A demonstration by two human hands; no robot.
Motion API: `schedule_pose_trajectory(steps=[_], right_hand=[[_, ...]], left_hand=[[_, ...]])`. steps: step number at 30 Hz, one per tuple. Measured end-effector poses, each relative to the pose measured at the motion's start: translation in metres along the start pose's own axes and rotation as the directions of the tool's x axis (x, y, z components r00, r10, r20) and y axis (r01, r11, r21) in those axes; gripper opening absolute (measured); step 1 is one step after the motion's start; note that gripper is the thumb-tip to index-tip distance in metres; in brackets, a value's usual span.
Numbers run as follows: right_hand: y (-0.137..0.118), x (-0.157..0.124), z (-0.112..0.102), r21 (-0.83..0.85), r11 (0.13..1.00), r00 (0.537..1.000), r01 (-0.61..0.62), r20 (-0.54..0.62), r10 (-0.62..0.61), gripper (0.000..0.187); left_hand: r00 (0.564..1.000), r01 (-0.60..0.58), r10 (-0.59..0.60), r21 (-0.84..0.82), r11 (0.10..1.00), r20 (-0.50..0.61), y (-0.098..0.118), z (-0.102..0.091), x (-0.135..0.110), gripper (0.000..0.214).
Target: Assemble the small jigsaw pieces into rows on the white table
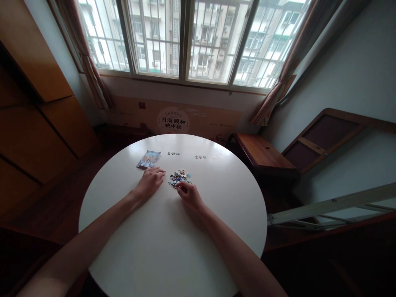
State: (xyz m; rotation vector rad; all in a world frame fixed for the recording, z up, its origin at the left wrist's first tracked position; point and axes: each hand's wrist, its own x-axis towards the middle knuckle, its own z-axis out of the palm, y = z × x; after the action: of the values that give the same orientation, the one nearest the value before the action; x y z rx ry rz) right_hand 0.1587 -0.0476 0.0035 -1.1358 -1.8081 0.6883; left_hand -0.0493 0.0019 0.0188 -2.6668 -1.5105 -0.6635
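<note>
A small heap of jigsaw pieces [180,176] lies near the middle of a round white table [161,243]. My right hand [189,194] rests just in front of the heap, fingers curled and pinched at its near edge, on what looks like a piece. My left hand [150,181] lies palm down to the left of the heap, fingers loosely bent, fingertips close to the pieces. A small printed picture card [149,159] sits beyond my left hand. Two short rows of joined pieces [173,153] [200,157] lie farther back.
A barred window [192,39] fills the far wall, with curtains at both sides. A low wooden bench [262,153] stands right of the table. Wooden cabinets [34,115] line the left. A framed panel [328,138] and a pale beam [331,206] lean at the right.
</note>
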Motion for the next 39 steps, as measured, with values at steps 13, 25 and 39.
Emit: schedule_pose_trajectory(steps=[13, 25, 39], right_hand=[[-0.001, 0.0, 0.0, -0.009, 1.0, 1.0, 0.003, 0.005, -0.003, 0.018], [0.003, -0.001, 0.003, -0.002, 1.0, 1.0, 0.007, 0.008, -0.007, 0.018], [0.005, -0.001, 0.004, 0.007, 1.0, 0.999, 0.018, 0.026, -0.019, 0.018]], left_hand=[[0.964, 0.164, -0.176, 0.077, 0.983, 0.2, -0.009, 0.03, 0.07, 0.046], [0.938, 0.113, -0.147, 0.122, 0.986, 0.313, 0.006, 0.049, 0.12, 0.057], [0.898, 0.199, -0.254, 0.182, 0.963, 0.359, 0.017, 0.065, 0.141, 0.061]])
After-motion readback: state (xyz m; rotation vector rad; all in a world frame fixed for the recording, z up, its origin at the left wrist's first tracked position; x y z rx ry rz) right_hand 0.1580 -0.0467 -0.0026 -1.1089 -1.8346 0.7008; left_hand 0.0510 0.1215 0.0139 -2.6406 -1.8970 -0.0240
